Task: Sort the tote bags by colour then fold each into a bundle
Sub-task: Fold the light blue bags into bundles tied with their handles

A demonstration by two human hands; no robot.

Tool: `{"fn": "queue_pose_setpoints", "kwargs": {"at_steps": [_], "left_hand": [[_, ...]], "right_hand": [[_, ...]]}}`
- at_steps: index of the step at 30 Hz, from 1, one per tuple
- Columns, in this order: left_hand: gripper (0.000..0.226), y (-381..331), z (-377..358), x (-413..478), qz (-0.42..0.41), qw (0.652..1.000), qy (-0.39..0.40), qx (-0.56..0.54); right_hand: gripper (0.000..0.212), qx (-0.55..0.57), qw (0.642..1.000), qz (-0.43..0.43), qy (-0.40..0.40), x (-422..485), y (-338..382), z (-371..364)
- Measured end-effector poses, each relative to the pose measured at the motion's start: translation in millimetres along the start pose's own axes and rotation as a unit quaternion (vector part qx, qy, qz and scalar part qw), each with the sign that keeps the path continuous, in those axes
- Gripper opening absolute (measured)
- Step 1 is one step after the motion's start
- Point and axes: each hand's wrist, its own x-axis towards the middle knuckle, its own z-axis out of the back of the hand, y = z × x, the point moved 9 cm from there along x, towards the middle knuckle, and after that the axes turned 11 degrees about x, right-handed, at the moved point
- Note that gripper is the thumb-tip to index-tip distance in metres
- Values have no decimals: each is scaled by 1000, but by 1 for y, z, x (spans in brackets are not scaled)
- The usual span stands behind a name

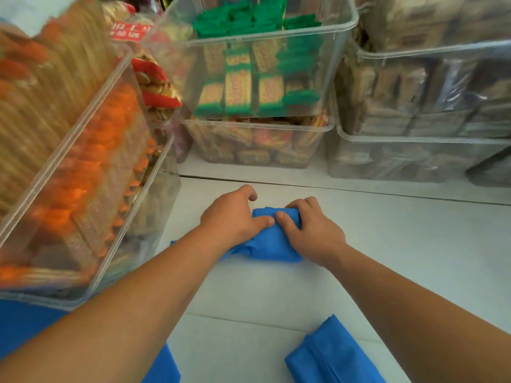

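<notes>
Spare blue tote bag (329, 357), left hand (235, 217) and right hand (309, 228) curled round blue bundle (276, 247) lying crosswise

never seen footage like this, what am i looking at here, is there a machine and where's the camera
There is no machine here: these are a person's two bare hands. The single picture comes from a wide-angle camera worn on the person's head, looking forward and down, so the forearms reach in from the bottom. The left hand and right hand both hold a partly folded blue tote bag on a white surface. Both thumbs are on top, and the right hand's fingers curl over its far edge. A second blue bag lies at the bottom right, and more blue fabric shows at the bottom left. Behind and to the left stand clear plastic bins of wrapped snacks.
</notes>
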Motion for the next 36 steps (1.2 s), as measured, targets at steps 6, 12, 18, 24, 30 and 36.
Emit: {"fn": "queue_pose_setpoints", "kwargs": {"at_steps": [6, 12, 18, 24, 30, 36], "left_hand": [[49, -55, -2, -38, -241, 929, -63, 275], [67, -17, -62, -33, -230, 964, -19, 132], [64, -6, -68, -28, -164, 984, -13, 67], [79, -15, -60, -52, -126, 991, -32, -30], [84, -13, -62, -74, -115, 966, -82, -216], [80, -20, -23, -105, -139, 954, -121, -238]], "right_hand": [[26, 32, 999, 18, -24, -3, 1, 4], [30, 36, 999, 11, -27, -6, 4, 5], [56, 77, 984, -114, -117, -19, -15, 30], [45, 133, 981, -90, -111, -36, 4, 15], [21, 290, 949, -90, -85, -60, 14, 5], [25, 377, 921, -86, -51, -83, 32, 17]]}}
